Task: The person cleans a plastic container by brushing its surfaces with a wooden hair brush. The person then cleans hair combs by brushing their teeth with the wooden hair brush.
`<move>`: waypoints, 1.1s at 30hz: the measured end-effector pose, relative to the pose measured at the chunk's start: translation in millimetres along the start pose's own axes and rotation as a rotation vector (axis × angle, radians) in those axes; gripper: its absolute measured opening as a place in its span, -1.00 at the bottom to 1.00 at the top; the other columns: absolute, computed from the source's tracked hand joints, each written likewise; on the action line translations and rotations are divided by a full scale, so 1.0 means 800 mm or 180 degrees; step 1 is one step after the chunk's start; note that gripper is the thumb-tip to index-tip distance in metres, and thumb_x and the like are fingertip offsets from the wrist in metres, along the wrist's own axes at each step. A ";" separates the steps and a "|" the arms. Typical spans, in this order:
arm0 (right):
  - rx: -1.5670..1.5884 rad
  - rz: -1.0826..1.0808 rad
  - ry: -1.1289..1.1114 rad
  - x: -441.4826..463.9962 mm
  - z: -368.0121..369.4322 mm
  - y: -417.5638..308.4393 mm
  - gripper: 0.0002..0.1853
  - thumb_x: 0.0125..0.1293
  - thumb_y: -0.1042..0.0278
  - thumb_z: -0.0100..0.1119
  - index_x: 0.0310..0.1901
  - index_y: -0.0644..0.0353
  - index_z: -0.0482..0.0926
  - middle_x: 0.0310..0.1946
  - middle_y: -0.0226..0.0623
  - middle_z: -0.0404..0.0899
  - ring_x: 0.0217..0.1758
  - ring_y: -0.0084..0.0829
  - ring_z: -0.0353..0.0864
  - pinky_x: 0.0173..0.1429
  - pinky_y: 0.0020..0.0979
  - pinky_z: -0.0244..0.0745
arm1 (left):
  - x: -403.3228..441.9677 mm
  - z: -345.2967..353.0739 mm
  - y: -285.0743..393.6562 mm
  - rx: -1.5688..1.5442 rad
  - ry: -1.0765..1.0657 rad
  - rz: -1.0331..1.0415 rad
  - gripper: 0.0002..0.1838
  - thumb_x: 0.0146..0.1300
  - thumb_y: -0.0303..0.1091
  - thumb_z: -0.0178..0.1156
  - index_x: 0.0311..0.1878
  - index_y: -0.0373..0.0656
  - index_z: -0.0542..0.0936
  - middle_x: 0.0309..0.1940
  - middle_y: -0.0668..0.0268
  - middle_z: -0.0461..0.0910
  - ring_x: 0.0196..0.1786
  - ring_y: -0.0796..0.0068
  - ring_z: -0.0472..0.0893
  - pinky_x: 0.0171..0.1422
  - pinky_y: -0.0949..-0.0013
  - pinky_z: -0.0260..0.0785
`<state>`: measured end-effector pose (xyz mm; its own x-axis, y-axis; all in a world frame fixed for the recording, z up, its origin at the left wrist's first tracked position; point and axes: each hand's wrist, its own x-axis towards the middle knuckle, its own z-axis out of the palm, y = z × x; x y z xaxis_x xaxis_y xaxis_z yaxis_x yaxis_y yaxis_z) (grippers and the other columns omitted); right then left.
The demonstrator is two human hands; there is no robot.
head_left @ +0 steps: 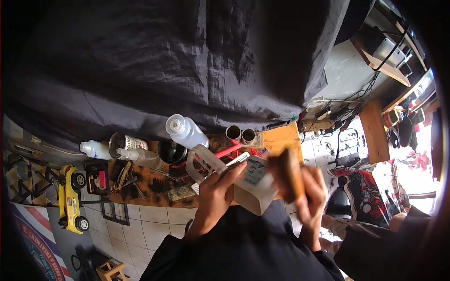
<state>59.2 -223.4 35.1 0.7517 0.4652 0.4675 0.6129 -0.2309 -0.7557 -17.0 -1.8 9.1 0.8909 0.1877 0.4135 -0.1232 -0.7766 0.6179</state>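
Observation:
My left hand (216,194) is closed on a translucent white plastic container (258,194) with a printed label, held tilted above the bench in front of my body. A white comb (238,158) shows just beyond my left fingers; whether it touches them is unclear. My right hand (313,194) grips a brush (291,175) with a brown wooden back, smeared by motion, close to the container's right side. Its bristle side is too blurred to make out. Behind the container, a red-handled tool (228,151) lies on the bench.
The wooden bench (283,140) carries a large translucent bottle (187,132), a spray bottle (140,156), a black bowl (171,152) and two cups (240,135). Dark cloth (164,61) hangs behind it. A yellow toy car (71,199) is at left; a person (389,248) is at lower right.

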 end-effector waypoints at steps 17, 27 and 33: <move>0.1696 0.1168 -0.0148 -0.011 0.055 0.003 -0.08 -0.22 0.17 0.53 0.19 0.44 0.32 0.04 -0.08 0.48 0.12 -0.38 0.48 0.19 -0.33 0.37 | 0.002 -0.007 0.013 -0.0950 0.0450 -0.0476 -0.72 0.16 -0.57 0.16 -0.03 -0.19 0.58 -0.38 0.15 0.56 -0.49 0.22 0.54 -0.42 0.34 0.37; 0.0224 -0.0031 -0.0342 -0.011 0.042 -0.024 -0.50 0.15 0.16 0.34 0.08 0.27 0.56 0.00 -0.14 0.37 -0.35 -0.42 0.58 -0.31 -0.44 0.48 | -0.033 -0.008 -0.015 -0.0011 0.0557 -0.0030 -0.61 0.06 -0.67 0.10 -0.02 -0.14 0.63 -0.27 0.14 0.63 -0.26 0.13 0.62 -0.18 0.24 0.45; -0.0291 0.0941 0.0037 -0.008 0.049 0.008 -0.52 0.07 0.34 0.39 0.06 0.28 0.57 -0.32 -0.23 0.53 -0.30 -0.45 0.50 -0.21 -0.46 0.43 | -0.033 -0.034 -0.016 -0.0296 0.0531 0.0190 -0.58 -0.04 -0.77 0.07 -0.13 -0.16 0.67 -0.23 0.16 0.65 -0.16 0.22 0.65 -0.12 0.33 0.49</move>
<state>49.0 -194.2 8.9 0.9031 0.3565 0.2392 0.3861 -0.4311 -0.8155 -51.2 19.5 8.5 0.7969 0.2460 0.5517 -0.2205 -0.7318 0.6449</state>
